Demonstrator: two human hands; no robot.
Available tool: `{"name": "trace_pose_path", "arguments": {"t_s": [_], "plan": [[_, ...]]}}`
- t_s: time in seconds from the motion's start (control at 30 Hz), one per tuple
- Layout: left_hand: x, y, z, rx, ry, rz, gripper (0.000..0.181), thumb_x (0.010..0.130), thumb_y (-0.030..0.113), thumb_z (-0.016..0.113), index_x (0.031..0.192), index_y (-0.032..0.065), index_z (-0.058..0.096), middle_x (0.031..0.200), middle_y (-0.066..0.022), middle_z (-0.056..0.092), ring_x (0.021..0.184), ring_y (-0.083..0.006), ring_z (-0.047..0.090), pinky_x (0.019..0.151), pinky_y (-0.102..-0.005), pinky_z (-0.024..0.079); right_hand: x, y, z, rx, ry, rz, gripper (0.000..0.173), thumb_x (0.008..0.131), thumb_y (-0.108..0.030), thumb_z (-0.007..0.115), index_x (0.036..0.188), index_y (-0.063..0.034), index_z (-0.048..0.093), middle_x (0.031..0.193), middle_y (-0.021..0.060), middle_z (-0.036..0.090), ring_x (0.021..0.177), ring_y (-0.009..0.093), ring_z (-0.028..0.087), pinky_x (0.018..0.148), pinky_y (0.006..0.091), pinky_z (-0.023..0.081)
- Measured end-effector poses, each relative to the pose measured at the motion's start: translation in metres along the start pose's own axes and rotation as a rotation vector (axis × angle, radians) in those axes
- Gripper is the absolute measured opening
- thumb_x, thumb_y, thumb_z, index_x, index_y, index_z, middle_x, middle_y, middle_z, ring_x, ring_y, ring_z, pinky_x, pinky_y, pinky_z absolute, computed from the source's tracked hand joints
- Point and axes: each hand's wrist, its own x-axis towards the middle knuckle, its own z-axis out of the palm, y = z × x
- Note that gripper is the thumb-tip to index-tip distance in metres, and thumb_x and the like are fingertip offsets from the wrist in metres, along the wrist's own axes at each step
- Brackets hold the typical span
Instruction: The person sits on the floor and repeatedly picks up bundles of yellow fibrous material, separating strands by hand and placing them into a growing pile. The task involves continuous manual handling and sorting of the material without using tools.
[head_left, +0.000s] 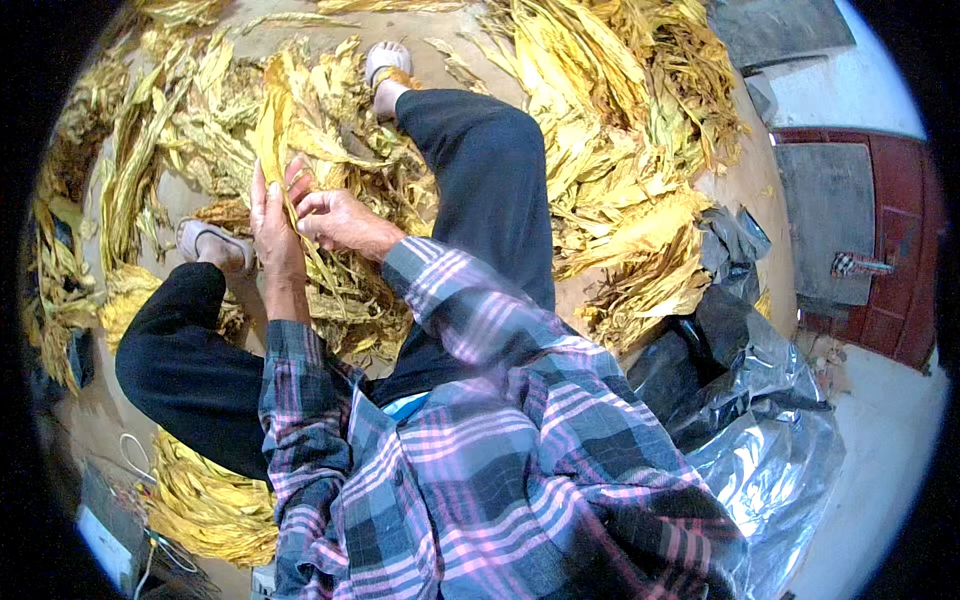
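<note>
A long yellow cured tobacco leaf (274, 124) stands out from my left hand (274, 225), its broad blade pointing away from me. The palm and thumb of that hand lie along the leaf's lower part. My right hand (345, 221) has its thumb and forefinger pinched at the narrow stalk end, close beside the left thumb. Whether the fingers hold one leaf or a few together cannot be made out. Below both hands, between my legs, spreads a loose heap of crumpled yellow and brown tobacco leaves (360, 157).
A larger leaf pile (600, 150) lies right of my leg. Bundled leaves (214, 502) rest at the lower left beside white cables (150, 555). Black plastic sheeting (750, 420) covers the floor at my right. Beyond it is a dark red door (900, 225).
</note>
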Motion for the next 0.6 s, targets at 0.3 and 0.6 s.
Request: {"name": "trace_pose_path", "arguments": {"t_s": [0.3, 0.6], "plan": [[-0.007, 0.003, 0.01, -0.055, -0.04, -0.109, 0.051, 0.098, 0.025, 0.043, 0.143, 0.0077, 0.026, 0.125, -0.0169, 0.054, 0.104, -0.0225, 0.059, 0.089, -0.032, 0.05, -0.095, -0.159, -0.097, 0.006, 0.446, -0.453, 0.014, 0.087, -0.018, 0.059, 0.097, -0.0073, 0.063, 0.076, 0.0047, 0.068, 0.055, 0.004, 0.056, 0.046, 0.0155, 0.042], [-0.001, -0.035, -0.006, -0.001, 0.022, -0.236, 0.043, 0.095, 0.02, 0.05, 0.134, 0.0039, 0.042, 0.114, -0.015, 0.06, 0.083, -0.0163, 0.065, 0.076, -0.028, 0.054, -0.177, -0.127, -0.273, 0.151, 0.966, -0.417, 0.019, 0.092, -0.013, 0.054, 0.107, -0.0016, 0.058, 0.08, 0.0059, 0.062, 0.057, 0.007, 0.054, 0.051, 0.0179, 0.047]]}}
